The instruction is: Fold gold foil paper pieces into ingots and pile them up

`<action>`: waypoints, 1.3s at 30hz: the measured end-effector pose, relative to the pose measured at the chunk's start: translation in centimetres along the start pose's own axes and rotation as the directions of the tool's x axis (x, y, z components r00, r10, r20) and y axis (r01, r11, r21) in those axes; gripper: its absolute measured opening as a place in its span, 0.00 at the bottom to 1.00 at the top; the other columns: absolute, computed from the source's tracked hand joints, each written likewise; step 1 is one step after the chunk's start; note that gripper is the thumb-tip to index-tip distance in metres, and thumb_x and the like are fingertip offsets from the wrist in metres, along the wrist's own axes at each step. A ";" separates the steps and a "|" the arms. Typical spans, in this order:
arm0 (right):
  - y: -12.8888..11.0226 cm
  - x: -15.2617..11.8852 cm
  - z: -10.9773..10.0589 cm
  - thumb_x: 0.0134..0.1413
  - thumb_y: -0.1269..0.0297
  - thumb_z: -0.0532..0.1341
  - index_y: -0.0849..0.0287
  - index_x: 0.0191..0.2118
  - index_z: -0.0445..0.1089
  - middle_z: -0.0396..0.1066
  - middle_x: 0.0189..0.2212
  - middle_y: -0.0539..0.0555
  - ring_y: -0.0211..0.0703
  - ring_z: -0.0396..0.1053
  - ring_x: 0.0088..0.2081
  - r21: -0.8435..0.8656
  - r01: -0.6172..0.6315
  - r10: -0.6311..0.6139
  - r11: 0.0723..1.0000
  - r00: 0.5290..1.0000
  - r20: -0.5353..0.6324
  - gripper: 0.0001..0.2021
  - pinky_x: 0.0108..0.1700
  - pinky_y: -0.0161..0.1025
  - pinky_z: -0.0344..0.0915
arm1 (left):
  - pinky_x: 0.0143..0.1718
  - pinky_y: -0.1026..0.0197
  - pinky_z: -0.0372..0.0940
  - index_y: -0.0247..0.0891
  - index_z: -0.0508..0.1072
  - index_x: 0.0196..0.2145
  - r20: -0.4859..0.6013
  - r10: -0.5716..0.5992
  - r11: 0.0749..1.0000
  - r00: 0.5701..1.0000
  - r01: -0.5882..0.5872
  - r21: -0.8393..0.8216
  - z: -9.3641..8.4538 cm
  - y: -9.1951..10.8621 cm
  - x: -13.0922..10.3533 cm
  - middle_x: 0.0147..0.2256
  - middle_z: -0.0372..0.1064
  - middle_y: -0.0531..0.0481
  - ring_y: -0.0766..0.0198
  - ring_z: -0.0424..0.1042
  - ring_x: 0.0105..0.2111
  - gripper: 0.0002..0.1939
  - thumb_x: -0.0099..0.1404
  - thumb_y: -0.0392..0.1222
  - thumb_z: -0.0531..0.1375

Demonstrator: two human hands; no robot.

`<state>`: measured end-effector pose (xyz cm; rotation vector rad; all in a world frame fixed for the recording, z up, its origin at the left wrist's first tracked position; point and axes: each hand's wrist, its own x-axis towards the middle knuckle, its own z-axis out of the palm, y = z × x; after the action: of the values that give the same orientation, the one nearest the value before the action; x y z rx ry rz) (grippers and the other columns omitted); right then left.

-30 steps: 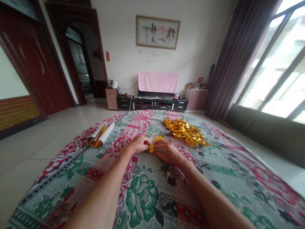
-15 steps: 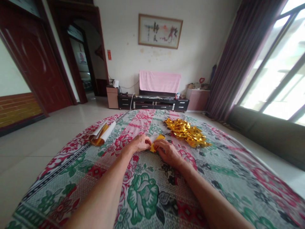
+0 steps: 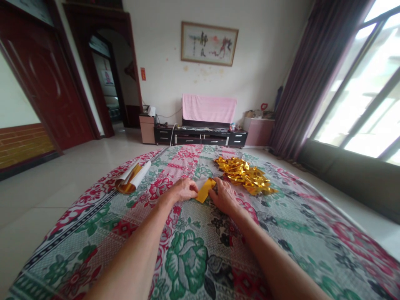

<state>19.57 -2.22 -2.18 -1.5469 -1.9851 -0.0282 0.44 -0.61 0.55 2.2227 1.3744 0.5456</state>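
A sheet of gold foil paper (image 3: 205,191) lies on the table in front of me, its gold strip folded over a pale side at the upper left. My left hand (image 3: 184,190) has its fingers closed at the paper's left edge. My right hand (image 3: 225,196) holds the right edge, its fingertips at the far corner and its thumb along the side. Just beyond my right hand is a pile of folded gold foil pieces (image 3: 245,175). Farther left rests a curled stack of gold and white foil sheets (image 3: 133,178).
A flowered tablecloth (image 3: 187,258) covers the round table. Past its far edge stand a low black cabinet (image 3: 200,137) and a screen-shaped thing under a pink cloth (image 3: 209,107). A purple curtain (image 3: 296,83) hangs by the window at the right.
My right hand has shifted right and off the middle of the foil paper, so more of its gold strip shows. My left hand stays at the left edge.
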 end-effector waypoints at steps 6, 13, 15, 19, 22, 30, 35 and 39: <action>-0.4 0.0 -0.4 0.45 0.60 0.58 0.59 0.50 0.59 0.66 0.43 0.60 0.50 0.64 0.45 0.078 -0.087 0.087 0.993 0.996 0.009 0.23 0.45 0.45 0.59 | 0.26 0.69 0.59 0.37 0.75 0.29 0.008 -0.005 1.000 1.000 0.005 -0.008 -0.1 0.2 0.0 0.26 0.72 0.53 0.67 0.69 0.27 0.11 0.47 0.41 0.57; -0.2 -0.2 -0.4 0.38 0.74 0.55 0.59 0.50 0.58 0.64 0.46 0.59 0.47 0.63 0.46 0.200 0.078 -0.084 0.977 0.996 0.025 0.27 0.48 0.45 0.59 | 0.27 0.68 0.59 0.37 0.75 0.30 0.007 0.013 0.999 1.000 -0.013 -0.029 0.0 -0.2 0.0 0.26 0.72 0.53 0.66 0.69 0.28 0.12 0.47 0.43 0.58; -0.1 -0.2 -0.2 0.38 0.76 0.54 0.60 0.50 0.57 0.64 0.45 0.59 0.46 0.64 0.45 0.234 0.131 -0.137 0.963 0.991 0.008 0.28 0.47 0.44 0.60 | 0.26 0.68 0.59 0.37 0.75 0.29 0.007 0.016 1.000 1.000 -0.015 -0.024 0.0 -0.2 0.0 0.26 0.72 0.53 0.66 0.69 0.28 0.12 0.47 0.43 0.58; -0.1 -0.3 -0.2 0.38 0.79 0.52 0.59 0.50 0.59 0.64 0.45 0.58 0.43 0.64 0.44 0.306 0.229 -0.233 0.924 0.972 -0.026 0.28 0.47 0.41 0.61 | 0.26 0.68 0.58 0.37 0.75 0.29 0.012 0.025 1.000 1.000 -0.025 -0.017 -0.1 -0.1 0.0 0.26 0.72 0.53 0.66 0.69 0.28 0.12 0.47 0.44 0.58; -0.4 -0.5 -0.5 0.39 0.80 0.51 0.59 0.49 0.60 0.63 0.46 0.57 0.41 0.64 0.45 0.347 0.298 -0.312 0.889 0.950 -0.018 0.27 0.48 0.39 0.61 | 0.27 0.68 0.59 0.37 0.75 0.29 0.016 0.030 0.999 0.999 -0.029 -0.026 -0.1 -0.2 0.0 0.27 0.72 0.52 0.66 0.69 0.28 0.12 0.47 0.43 0.58; -1.8 -1.2 -1.8 0.48 0.79 0.50 0.56 0.42 0.68 0.67 0.40 0.53 0.38 0.64 0.41 0.323 0.485 -0.535 0.813 0.841 0.082 0.17 0.45 0.36 0.59 | 0.26 0.68 0.58 0.38 0.75 0.30 0.020 0.009 1.000 1.000 -0.009 -0.027 0.2 -0.6 0.2 0.26 0.71 0.52 0.66 0.68 0.28 0.13 0.48 0.45 0.58; -1.7 -1.3 -2.6 0.52 0.72 0.54 0.54 0.34 0.71 0.69 0.37 0.51 0.40 0.62 0.38 0.105 0.536 -0.546 0.838 0.831 0.110 0.09 0.41 0.39 0.54 | 0.25 0.69 0.58 0.39 0.75 0.29 0.022 -0.001 1.000 1.000 0.001 -0.002 0.2 -0.5 0.2 0.25 0.70 0.54 0.67 0.67 0.27 0.11 0.47 0.42 0.58; -1.6 -1.3 -2.5 0.55 0.71 0.52 0.55 0.34 0.70 0.69 0.33 0.51 0.39 0.62 0.37 0.078 0.544 -0.549 0.836 0.828 0.115 0.10 0.42 0.39 0.52 | 0.26 0.69 0.58 0.39 0.75 0.29 0.014 -0.003 1.000 1.000 0.003 -0.001 0.2 -0.5 0.3 0.25 0.70 0.54 0.68 0.67 0.26 0.11 0.47 0.41 0.58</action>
<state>19.40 -4.84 -0.20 -0.9204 -2.4605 -0.1183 0.28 -0.22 0.12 2.2192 1.3704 0.5288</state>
